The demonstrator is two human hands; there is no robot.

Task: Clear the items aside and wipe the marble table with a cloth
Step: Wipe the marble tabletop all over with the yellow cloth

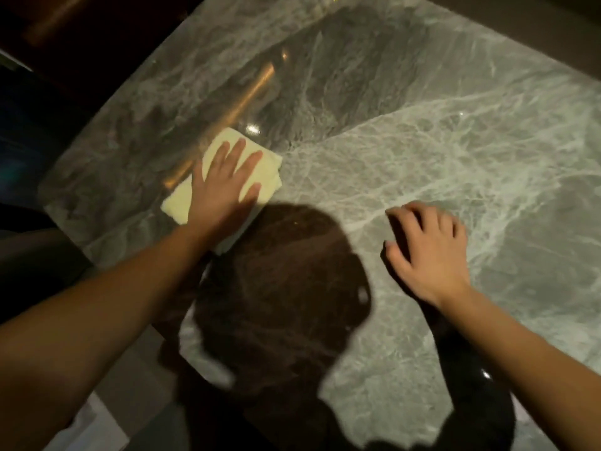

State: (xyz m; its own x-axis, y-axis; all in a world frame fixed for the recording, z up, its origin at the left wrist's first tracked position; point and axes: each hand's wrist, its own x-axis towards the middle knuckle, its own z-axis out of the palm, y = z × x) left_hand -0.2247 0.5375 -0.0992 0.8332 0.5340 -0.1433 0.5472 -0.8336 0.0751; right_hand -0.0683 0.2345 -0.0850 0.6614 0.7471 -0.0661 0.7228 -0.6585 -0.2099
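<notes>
While our left hand presses flat, fingers spread, on the yellow cloth near the bench's left edge, our right hand rests loosely curled, empty, on bare marble.

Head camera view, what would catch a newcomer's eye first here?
The pale yellow cloth, folded and pressed flat under the left hand toward the table's left side. Next, the big dark head-shaped shadow across the marble table, with the right hand resting fingertips-down beside it.
</notes>
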